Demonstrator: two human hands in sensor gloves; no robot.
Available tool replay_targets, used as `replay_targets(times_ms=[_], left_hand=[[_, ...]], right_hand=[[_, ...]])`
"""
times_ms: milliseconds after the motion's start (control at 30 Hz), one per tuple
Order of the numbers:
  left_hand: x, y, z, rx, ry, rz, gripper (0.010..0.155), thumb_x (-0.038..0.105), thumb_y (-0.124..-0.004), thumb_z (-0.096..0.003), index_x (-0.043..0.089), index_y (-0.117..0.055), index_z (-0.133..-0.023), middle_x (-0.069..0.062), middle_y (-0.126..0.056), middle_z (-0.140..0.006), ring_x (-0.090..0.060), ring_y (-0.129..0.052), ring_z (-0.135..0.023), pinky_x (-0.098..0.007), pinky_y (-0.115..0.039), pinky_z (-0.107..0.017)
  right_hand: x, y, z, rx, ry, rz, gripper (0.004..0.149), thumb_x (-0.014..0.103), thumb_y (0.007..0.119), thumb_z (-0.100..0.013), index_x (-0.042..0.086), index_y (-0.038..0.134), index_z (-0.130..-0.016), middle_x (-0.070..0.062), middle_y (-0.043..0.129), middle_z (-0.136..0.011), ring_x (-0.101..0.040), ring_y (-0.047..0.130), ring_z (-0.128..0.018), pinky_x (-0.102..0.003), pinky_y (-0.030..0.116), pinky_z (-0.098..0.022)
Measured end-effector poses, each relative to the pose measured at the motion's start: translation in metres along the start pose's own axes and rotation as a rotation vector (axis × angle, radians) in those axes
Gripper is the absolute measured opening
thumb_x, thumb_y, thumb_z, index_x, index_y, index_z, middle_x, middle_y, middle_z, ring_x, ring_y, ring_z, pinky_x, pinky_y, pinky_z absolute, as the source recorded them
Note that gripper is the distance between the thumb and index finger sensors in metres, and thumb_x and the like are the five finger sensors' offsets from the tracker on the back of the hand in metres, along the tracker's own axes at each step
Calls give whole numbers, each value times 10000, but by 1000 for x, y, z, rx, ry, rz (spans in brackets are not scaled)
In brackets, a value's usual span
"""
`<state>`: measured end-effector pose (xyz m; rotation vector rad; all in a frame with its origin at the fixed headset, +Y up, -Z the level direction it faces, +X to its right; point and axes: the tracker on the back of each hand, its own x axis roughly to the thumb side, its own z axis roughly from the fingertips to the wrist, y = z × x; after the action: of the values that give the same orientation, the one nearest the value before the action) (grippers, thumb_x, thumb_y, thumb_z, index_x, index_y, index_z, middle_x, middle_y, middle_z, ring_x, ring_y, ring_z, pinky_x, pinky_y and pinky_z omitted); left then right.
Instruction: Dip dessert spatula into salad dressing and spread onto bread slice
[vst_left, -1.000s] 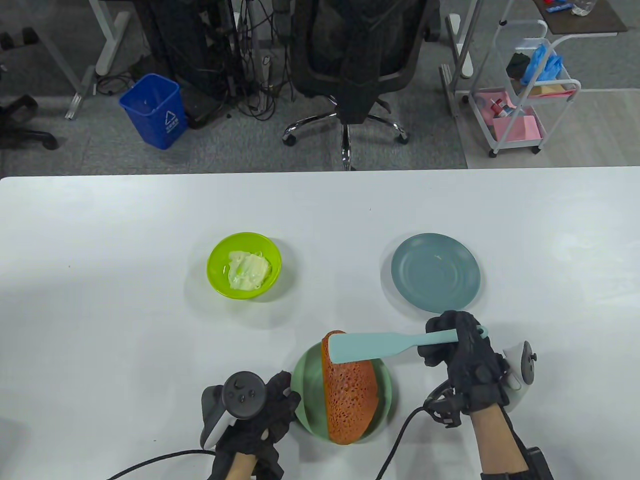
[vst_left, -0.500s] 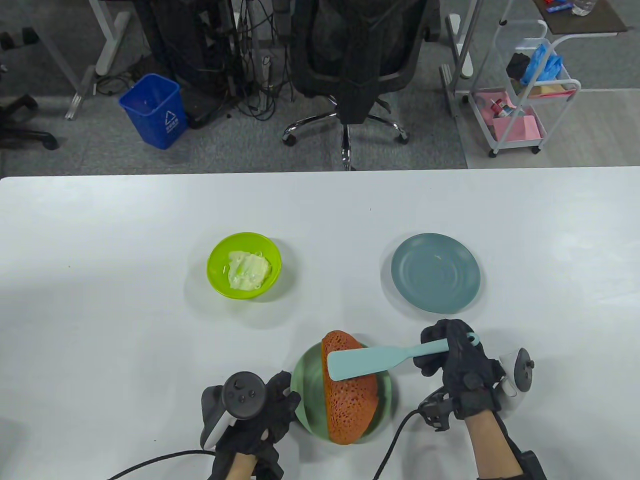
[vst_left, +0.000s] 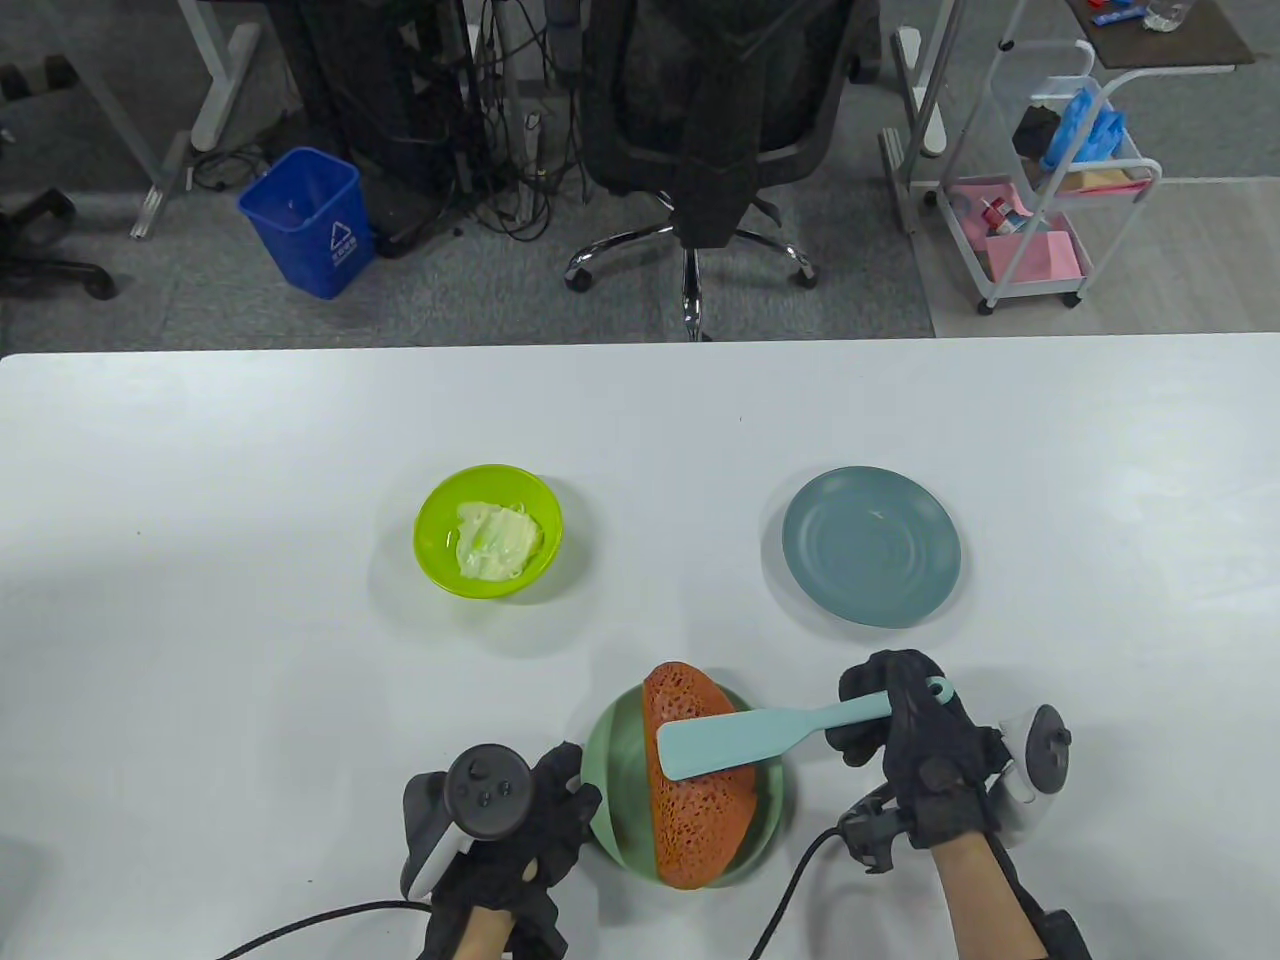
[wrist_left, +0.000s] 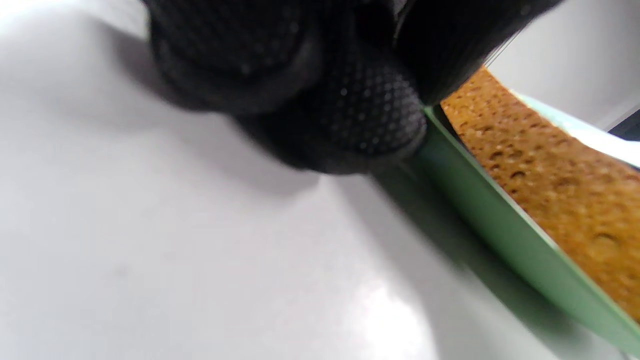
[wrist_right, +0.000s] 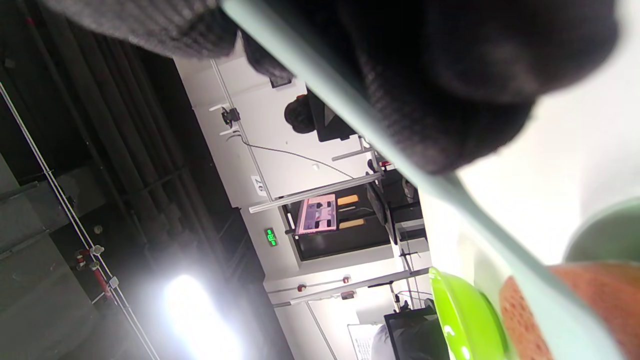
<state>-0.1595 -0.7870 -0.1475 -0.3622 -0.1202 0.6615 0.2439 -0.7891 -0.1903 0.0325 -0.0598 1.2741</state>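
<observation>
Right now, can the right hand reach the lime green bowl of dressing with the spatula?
Probably yes. The right hand holds the spatula over the bread slice; only bare table lies between there and the lime green bowl, and the left hand sits low at the green plate, clear of that path.

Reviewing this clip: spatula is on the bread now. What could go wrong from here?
The bread overhangs the green plate, so the spatula could push it off. The left hand only touches the plate's rim, so the plate may slide. The right hand grips the handle's far end, giving little control.
</observation>
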Motion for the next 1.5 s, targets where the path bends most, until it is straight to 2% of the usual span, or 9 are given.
replay_targets(times_ms=[300,967,1167,1500], left_hand=[[0,0,0,-1,0,0,579,410,-793,-621,58,-692,-1070,47,-1014,-622,-82,-1096,-329,-261,-959,-260],[0,0,0,0,0,0,577,411,-792,-621,63,-692,-1070,48,-1012,-625,-81,-1094,-334,-260,-958,-264],[0,0,1,-3,0,3,578,411,-791,-621,63,-690,-1072,48,-1012,-626,-80,-1094,-334,-260,-958,-264],[0,0,1,-2,2,4,577,413,-789,-622,67,-689,-1073,51,-1009,-631,-79,-1092,-340,-260,-958,-267]], right_hand=[[4,-10,1,-28,13,-13,372,446,688,-632,130,728,-825,-202,784,-767,-471,944,-342,-417,823,-221],[16,-42,6,-173,8,-25,365,461,672,-638,149,722,-821,-175,788,-760,-459,926,-320,-405,799,-204],[14,-37,4,-141,-14,-44,382,456,678,-638,124,725,-820,-193,796,-745,-453,944,-303,-398,817,-189],[9,-16,4,-43,-1,-24,394,453,705,-628,107,738,-814,-224,813,-723,-432,997,-285,-371,882,-163]])
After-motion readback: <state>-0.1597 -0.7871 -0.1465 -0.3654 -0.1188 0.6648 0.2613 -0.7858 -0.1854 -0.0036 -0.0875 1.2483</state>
